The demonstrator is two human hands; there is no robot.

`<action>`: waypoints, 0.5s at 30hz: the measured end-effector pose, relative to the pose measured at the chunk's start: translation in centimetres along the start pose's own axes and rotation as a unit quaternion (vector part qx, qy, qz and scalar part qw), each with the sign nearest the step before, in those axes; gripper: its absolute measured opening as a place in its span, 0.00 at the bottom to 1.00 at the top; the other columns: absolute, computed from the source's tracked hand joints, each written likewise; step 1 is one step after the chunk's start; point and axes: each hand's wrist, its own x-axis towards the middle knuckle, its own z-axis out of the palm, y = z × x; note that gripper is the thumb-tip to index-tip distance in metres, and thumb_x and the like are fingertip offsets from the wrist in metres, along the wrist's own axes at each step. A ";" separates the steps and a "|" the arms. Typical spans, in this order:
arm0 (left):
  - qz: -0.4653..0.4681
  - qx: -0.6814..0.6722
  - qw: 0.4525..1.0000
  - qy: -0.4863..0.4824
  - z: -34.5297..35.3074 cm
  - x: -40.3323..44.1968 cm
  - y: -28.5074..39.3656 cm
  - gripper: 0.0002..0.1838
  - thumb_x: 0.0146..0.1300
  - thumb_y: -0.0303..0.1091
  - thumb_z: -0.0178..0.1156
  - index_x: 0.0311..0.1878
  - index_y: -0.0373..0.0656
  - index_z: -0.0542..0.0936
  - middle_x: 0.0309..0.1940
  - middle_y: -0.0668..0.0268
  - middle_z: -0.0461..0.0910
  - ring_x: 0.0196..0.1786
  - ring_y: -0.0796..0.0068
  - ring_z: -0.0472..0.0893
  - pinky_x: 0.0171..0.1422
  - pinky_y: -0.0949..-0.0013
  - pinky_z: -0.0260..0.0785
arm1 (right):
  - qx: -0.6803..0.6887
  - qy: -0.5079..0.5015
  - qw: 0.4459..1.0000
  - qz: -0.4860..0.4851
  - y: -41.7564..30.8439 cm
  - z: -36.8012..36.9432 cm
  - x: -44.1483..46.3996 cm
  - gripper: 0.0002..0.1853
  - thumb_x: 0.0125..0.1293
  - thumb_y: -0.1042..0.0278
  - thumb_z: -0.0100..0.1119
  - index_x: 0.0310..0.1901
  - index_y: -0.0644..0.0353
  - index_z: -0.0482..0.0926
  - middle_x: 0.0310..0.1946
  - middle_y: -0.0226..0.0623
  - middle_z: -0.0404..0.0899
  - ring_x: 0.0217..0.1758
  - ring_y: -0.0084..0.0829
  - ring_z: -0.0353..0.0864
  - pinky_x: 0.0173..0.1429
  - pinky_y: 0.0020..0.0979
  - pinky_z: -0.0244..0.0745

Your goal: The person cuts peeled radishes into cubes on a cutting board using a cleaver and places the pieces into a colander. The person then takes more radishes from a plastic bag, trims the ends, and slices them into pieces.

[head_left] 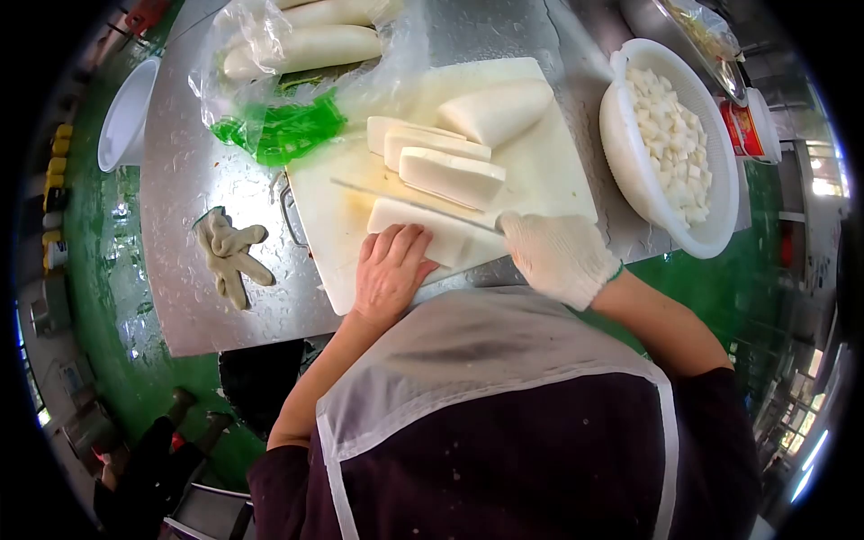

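Note:
My bare left hand (391, 270) presses down on a thick slab of white radish (405, 216) at the near side of the white cutting board (333, 243). In a knitted glove, my right hand (558, 256) is closed around the handle of a knife (414, 202). The blade stretches leftward along the far edge of that slab; whether it touches the radish I cannot tell. Beyond the blade lie several cut radish slabs (454, 175), leaning on one another. A larger uncut radish piece (498, 110) rests at the board's far right.
A white colander (621, 171) of diced radish (670, 135) stands on the right. Whole radishes (306, 49) lie in a clear plastic bag (211, 85) at the far left, beside green plastic (288, 130). A spare glove (232, 256) lies on the metal table (180, 315). Another person (153, 472) is lower left.

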 end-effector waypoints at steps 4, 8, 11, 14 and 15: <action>-0.001 -0.001 1.000 -0.006 0.2 -0.1 -0.1 0.23 0.54 0.39 0.66 0.54 0.44 0.78 0.52 0.65 0.75 0.57 0.65 0.73 0.58 0.60 0.64 | -0.018 -0.026 0.999 -0.015 -0.1 0.5 -1.0 0.07 0.68 0.64 0.50 0.38 0.58 0.72 0.26 0.43 0.81 0.27 0.49 0.81 0.29 0.49 0.73; 0.000 -0.004 1.000 -0.020 0.4 -0.2 -0.4 0.21 0.56 0.36 0.65 0.53 0.44 0.78 0.51 0.66 0.76 0.57 0.65 0.73 0.58 0.60 0.64 | -0.020 -0.050 0.998 -0.023 -0.1 0.5 -1.0 0.08 0.69 0.64 0.50 0.37 0.58 0.72 0.26 0.43 0.81 0.27 0.49 0.81 0.30 0.48 0.74; 0.002 -0.005 1.000 -0.007 0.7 0.1 -0.5 0.19 0.56 0.33 0.64 0.52 0.44 0.79 0.50 0.66 0.76 0.56 0.65 0.73 0.57 0.61 0.65 | -0.018 -0.063 0.998 -0.017 0.1 0.4 -0.4 0.08 0.69 0.63 0.51 0.37 0.59 0.72 0.25 0.44 0.81 0.27 0.49 0.81 0.30 0.48 0.75; -0.003 -0.006 1.000 -0.002 0.7 0.4 -0.8 0.19 0.55 0.32 0.64 0.51 0.44 0.79 0.50 0.67 0.77 0.56 0.65 0.74 0.56 0.61 0.65 | 0.008 -0.078 0.997 -0.003 -0.6 0.7 1.3 0.10 0.69 0.61 0.51 0.37 0.60 0.72 0.25 0.46 0.81 0.28 0.50 0.81 0.32 0.49 0.75; -0.004 -0.009 1.000 -0.005 0.7 0.2 -0.6 0.18 0.54 0.32 0.64 0.51 0.44 0.79 0.50 0.68 0.77 0.56 0.65 0.74 0.56 0.61 0.65 | 0.041 -0.066 0.997 -0.005 -0.9 1.9 2.7 0.11 0.69 0.61 0.51 0.36 0.60 0.72 0.25 0.46 0.81 0.28 0.50 0.81 0.32 0.49 0.75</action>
